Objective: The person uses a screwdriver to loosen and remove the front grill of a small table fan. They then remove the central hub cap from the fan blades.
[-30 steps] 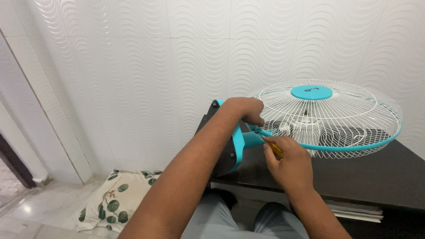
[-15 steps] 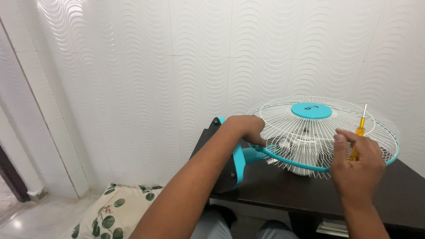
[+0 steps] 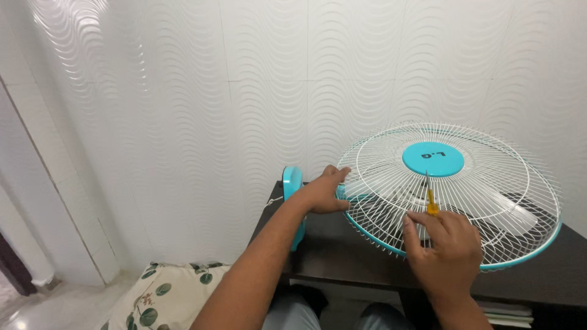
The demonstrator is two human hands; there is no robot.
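The fan lies face-up on the dark desk, its white wire guard uppermost. The left hand closes its grip on the neck behind the guard, steadying it. The right hand rests on the guard's near rim, its grip closed around a yellow screwdriver that points up from the fingers toward the teal centre cap. This looks like work on the guard's fastening; the tip would need seating squarely.

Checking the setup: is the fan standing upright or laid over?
Laid over: the fan faces up on the dark table, its teal hub on top.
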